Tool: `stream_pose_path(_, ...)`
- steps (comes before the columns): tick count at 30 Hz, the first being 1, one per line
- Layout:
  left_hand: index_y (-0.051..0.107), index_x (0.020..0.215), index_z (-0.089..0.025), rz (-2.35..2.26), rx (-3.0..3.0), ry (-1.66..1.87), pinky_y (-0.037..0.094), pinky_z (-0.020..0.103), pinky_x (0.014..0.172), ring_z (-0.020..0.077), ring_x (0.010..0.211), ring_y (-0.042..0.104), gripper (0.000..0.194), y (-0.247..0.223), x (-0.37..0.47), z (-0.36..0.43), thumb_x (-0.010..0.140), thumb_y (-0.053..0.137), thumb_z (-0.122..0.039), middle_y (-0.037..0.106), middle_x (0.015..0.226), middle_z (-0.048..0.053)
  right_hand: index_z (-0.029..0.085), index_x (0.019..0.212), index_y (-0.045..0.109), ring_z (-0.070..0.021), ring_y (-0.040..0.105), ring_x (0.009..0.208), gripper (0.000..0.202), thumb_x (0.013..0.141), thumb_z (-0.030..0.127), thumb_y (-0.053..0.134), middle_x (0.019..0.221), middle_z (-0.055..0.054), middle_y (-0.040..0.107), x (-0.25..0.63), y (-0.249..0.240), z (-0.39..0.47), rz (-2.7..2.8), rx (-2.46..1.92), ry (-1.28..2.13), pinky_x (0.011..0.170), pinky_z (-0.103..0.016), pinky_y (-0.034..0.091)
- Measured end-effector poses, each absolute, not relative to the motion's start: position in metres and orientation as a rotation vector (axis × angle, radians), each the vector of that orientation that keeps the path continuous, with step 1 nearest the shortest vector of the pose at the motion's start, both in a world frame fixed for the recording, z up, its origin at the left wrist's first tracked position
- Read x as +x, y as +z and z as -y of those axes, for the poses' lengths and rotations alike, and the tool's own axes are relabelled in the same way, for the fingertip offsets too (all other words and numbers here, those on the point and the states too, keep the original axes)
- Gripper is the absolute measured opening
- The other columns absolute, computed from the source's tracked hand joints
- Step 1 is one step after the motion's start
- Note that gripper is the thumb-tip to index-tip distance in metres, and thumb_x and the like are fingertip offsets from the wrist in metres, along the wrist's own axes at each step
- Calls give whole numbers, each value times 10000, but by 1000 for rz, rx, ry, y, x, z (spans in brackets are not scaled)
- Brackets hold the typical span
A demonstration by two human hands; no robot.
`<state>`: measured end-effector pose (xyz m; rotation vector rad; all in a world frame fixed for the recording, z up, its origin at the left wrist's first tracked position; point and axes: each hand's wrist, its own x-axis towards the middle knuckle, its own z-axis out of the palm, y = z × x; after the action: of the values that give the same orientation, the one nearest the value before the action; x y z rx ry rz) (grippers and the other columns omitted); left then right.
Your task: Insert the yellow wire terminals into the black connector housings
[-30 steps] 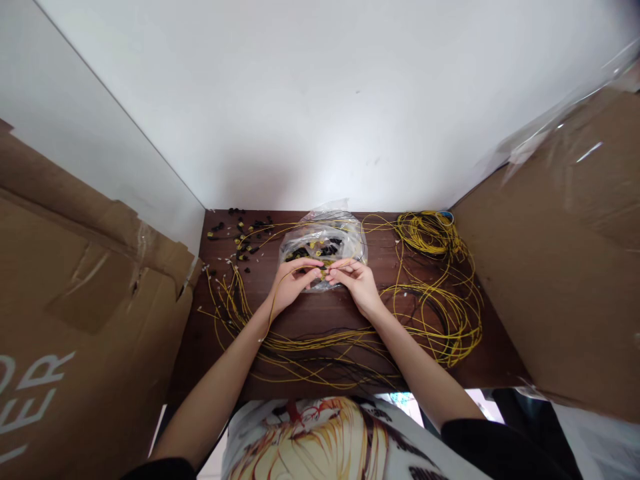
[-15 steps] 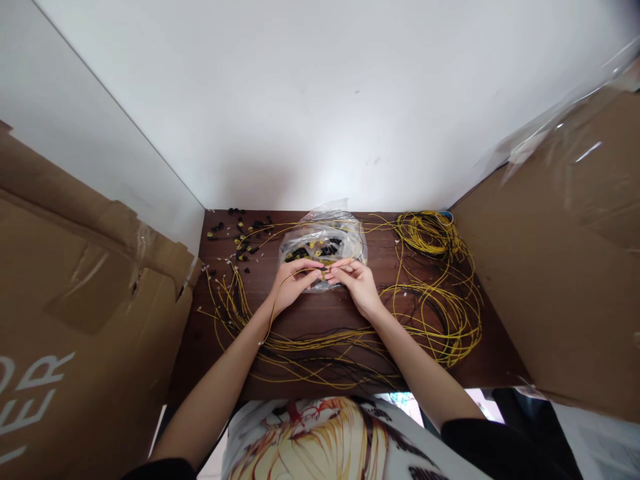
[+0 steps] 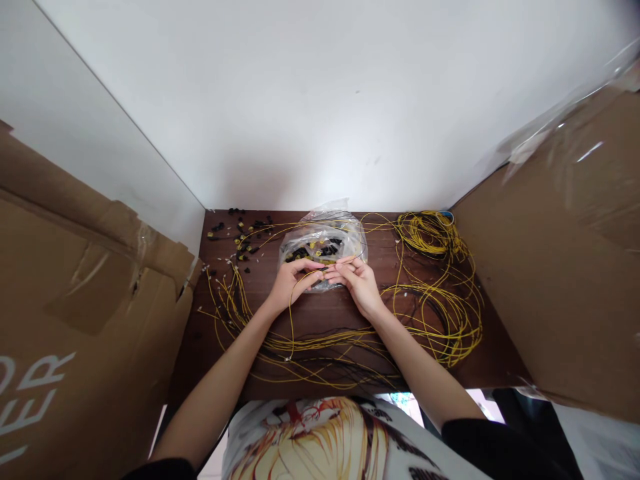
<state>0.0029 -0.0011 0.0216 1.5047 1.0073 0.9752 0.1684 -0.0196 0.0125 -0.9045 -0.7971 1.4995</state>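
My left hand is closed in a pinch on a thin yellow wire, whose pale-tipped end hangs down over the table. At my left fingertips there is a small dark piece, mostly covered by the fingers. My right hand meets it from the other side, thumb and fingers pressed together around a wire; its hold is partly hidden. Right behind both hands lies a clear plastic bag with several black and yellow small parts inside.
Loose black and yellow parts lie at the back left of the brown table. Coiled yellow and black wires fill the right side, and more wires run along the front. Cardboard boxes stand at both sides, a white wall behind.
The hanging yellow wire end has swung right and down, away from my left forearm. My right fingers have shifted slightly and spread a little; both hands stay together over the bag.
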Motion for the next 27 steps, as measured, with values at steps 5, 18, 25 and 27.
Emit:
stream_pose_path(5,689,896,-111,-1019,1499,971,456,179,456,75,499,540,262,22,3,1,729,669,-311,691,779,61,191,813,536,-177,694,641,312,660,348,757,714,-19,713,168,15,19,772,-891,1508,572,-273,576)
stream_pose_path(18,692,898,-102,-1037,1462,972,456,187,467,76,490,532,271,23,4,2,716,678,-301,681,723,48,194,823,502,-165,689,613,324,677,344,749,704,-19,713,169,14,19,753,-865,1512,532,-242,563)
stream_pose_path(25,693,897,-102,-1042,1466,973,446,191,484,75,499,532,262,23,4,2,718,675,-292,692,752,58,190,823,509,-146,685,608,287,700,317,735,711,-24,713,169,13,19,762,-850,1510,550,-215,555)
stream_pose_path(27,693,902,-104,-1039,1465,974,445,191,486,76,503,534,262,23,4,2,719,675,-290,692,750,57,191,827,509,-145,684,606,285,703,318,733,712,-23,712,169,12,19,765,-851,1510,551,-217,554)
